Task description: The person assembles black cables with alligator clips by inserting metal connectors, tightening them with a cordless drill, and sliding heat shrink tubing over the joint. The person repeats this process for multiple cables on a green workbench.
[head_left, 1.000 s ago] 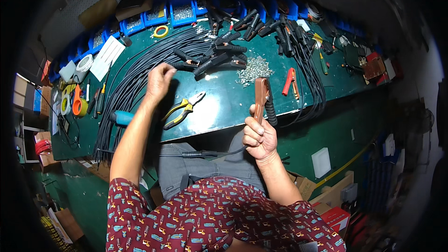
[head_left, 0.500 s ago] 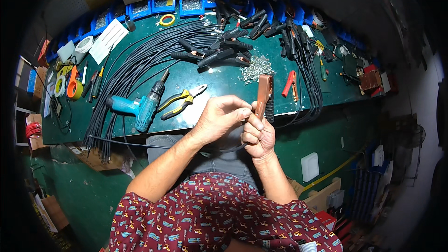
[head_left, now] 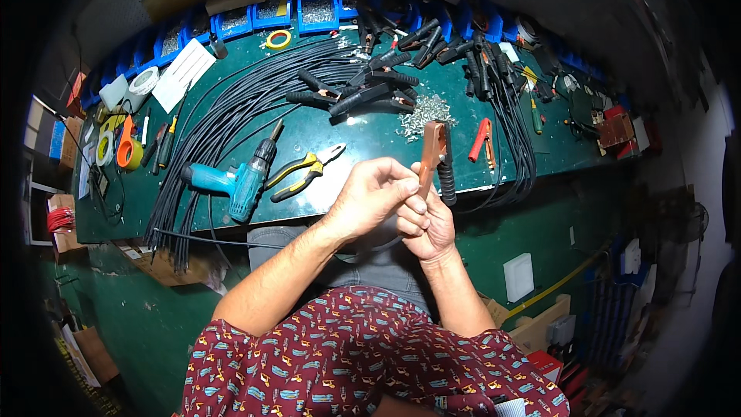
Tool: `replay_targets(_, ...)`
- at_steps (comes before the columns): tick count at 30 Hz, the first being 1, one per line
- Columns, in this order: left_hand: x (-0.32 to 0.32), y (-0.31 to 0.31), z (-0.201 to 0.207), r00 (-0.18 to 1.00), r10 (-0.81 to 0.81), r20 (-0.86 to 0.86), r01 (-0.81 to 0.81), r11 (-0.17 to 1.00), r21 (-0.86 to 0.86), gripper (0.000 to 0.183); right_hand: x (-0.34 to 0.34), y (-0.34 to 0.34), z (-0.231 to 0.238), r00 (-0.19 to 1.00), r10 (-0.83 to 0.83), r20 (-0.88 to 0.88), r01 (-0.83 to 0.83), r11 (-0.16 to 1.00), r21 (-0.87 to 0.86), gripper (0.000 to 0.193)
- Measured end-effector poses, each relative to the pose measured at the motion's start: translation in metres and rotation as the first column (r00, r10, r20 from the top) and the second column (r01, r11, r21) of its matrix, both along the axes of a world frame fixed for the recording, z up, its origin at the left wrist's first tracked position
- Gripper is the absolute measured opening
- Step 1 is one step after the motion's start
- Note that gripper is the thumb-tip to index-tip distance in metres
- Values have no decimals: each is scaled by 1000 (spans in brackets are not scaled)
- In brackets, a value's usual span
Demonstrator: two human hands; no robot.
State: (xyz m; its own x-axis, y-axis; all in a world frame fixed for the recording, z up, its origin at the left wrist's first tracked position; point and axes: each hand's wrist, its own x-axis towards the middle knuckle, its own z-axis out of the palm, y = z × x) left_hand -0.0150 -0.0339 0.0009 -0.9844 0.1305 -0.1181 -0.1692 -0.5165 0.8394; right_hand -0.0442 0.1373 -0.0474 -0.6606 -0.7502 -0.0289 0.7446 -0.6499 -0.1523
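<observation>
We hold the copper clamp [head_left: 432, 158] upright in our right hand [head_left: 428, 224] above the worktop [head_left: 370, 139] edge, left hand [head_left: 374, 197] fingers pinching its lower end, seemingly fitting something that needs steady alignment next.

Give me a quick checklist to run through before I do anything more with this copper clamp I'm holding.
1. Copper clamp held firmly: ok, the right hand grips it from below and keeps it upright.
2. Left hand on the work: ok, its fingers meet the right hand at the clamp's lower end.
3. Black ribbed handle sleeve fitted: ok, it sits on one clamp arm.
4. Clamp mouth open or shut: cannot tell, too small.
5. Pliers and teal drill nearby: ok, both lie on the green bench to the left.
6. Small silver parts in supply: ok, a pile lies behind the clamp.
</observation>
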Motion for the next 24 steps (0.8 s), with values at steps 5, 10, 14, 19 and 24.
replay_targets(5,4,2,-1,999,48,11,-48,999,11,17,0,-2,8,997,-9,-74,16,995,93,37)
replay_targets(10,5,-4,-2,998,50,-39,-50,999,-11,15,2,-5,20,986,-25,-163,58,979,195,37)
replay_targets(14,4,-12,-8,995,48,-89,-60,988,-145,13,4,-10,29,982,5,-188,37,975,221,36)
replay_targets(19,7,-15,7,1000,3,-6,-3,991,-131,17,6,-9,30,988,-12,-156,52,965,258,35)
replay_targets(24,4,-24,-2,997,-48,57,56,988,-144,19,11,-12,31,992,-14,-128,45,968,248,34)
